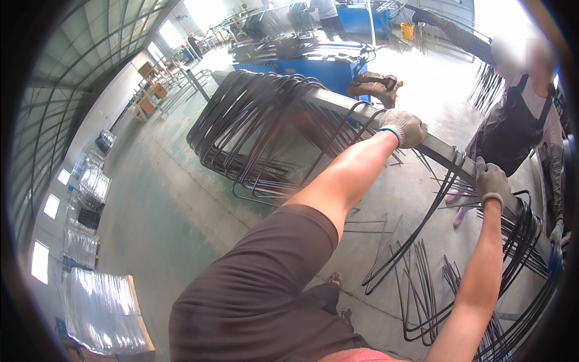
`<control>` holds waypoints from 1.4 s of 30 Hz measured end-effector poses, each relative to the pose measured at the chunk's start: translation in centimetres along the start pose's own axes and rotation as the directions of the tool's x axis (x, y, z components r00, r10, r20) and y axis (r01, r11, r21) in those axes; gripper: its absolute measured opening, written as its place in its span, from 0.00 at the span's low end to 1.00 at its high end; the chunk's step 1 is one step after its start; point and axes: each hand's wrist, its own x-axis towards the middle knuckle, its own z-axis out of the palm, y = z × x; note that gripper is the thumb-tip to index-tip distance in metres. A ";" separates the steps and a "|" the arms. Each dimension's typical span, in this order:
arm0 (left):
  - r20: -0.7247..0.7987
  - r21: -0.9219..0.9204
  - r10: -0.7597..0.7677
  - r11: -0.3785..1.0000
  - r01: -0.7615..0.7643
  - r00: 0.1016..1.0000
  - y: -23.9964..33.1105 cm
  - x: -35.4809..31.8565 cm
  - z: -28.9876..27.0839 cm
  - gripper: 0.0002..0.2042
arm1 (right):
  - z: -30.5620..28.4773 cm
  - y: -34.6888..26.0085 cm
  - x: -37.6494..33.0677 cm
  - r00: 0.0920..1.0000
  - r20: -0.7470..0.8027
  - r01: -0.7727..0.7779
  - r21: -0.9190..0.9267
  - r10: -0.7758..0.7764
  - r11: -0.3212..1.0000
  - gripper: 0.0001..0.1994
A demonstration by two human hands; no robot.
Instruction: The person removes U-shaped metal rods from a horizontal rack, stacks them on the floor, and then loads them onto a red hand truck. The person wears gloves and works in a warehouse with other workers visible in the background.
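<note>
Both gloved hands, left hand (pixel 403 127) and right hand (pixel 491 181), clamp the steel bar (pixel 440 151); keeping it level holds the wire loops (pixel 253 120) on.

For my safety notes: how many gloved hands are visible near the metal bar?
3: left hand and right hand on the bar; a co-worker's hand at right. Others may be hidden.

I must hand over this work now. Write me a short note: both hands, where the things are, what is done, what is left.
Left hand: gloved, gripping the long metal bar.
Right hand: gloved, gripping the same bar further along.
Things: a big bundle of bent wire loops hangs on the bar's far part; a few loops hang past the right hand. Loose loops lie on the floor.
Done: most loops are on the bar.
Left: the floor loops are not hung. A co-worker stands opposite.
</note>
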 end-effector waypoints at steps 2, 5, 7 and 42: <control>-0.003 -0.001 -0.016 1.000 0.016 1.000 -0.2 -0.4 -0.4 0.28 | -0.1 -0.4 0.0 1.000 -0.001 0.010 0.007 -0.010 1.000 0.33; -0.018 -0.014 -0.019 1.000 0.019 1.000 -0.3 -0.2 -0.1 0.28 | 0.0 -0.3 -0.1 1.000 -0.011 0.007 0.008 -0.007 1.000 0.33; -0.017 -0.010 -0.013 1.000 0.013 1.000 -0.3 0.1 0.1 0.28 | 0.5 0.1 0.2 0.999 -0.031 0.009 0.012 -0.008 1.000 0.34; -0.038 0.133 0.077 0.989 -0.071 0.996 -0.8 1.3 1.4 0.28 | -1.7 -1.0 -1.4 0.999 0.037 -0.025 -0.023 0.026 0.999 0.34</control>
